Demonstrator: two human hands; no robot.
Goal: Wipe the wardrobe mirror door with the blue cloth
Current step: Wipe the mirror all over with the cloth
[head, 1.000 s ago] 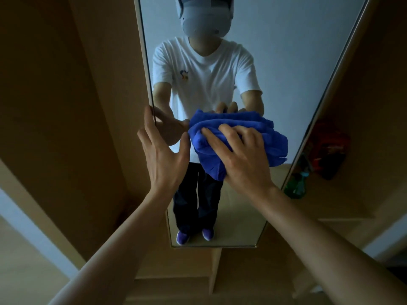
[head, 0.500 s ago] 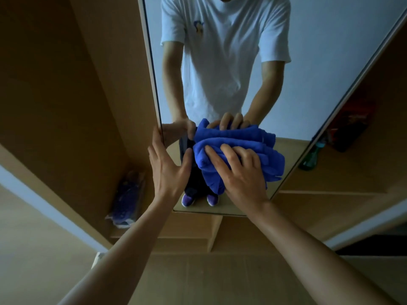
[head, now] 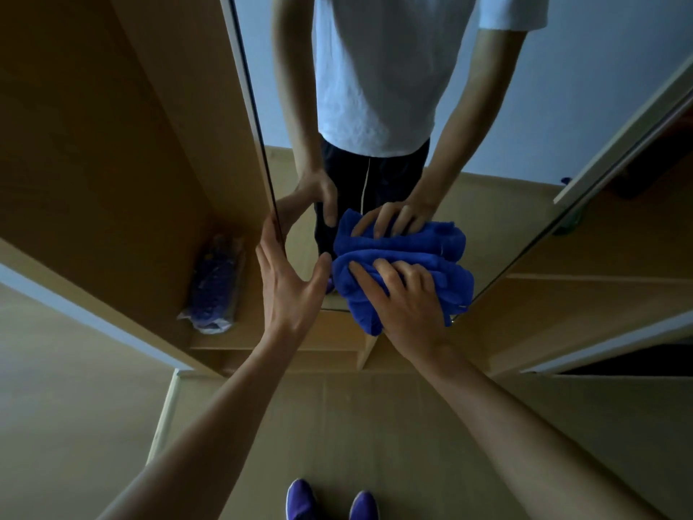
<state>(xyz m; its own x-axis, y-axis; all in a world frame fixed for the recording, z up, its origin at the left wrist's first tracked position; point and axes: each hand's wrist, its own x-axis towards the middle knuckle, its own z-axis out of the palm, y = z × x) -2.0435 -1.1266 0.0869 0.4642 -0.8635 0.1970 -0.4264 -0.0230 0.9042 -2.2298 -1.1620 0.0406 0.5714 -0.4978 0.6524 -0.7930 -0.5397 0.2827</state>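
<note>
The mirror door (head: 487,106) stands in front of me and reflects my torso and arms. My right hand (head: 408,305) grips the bunched blue cloth (head: 446,279) and presses it against the glass at the mirror's bottom edge. The cloth's lower fold hangs just past that edge. My left hand (head: 288,287) lies with straight fingers along the door's left edge and its thumb on the glass, close beside the cloth.
A plastic-wrapped purple bundle (head: 215,283) lies on the wardrobe's bottom shelf left of the door. The wooden wardrobe side (head: 112,144) rises at left. My purple shoes (head: 300,499) stand on the wooden floor below.
Both hands have slid down the mirror. The cloth went from mid-height to the bottom edge, and the left hand followed down the door's left edge.
</note>
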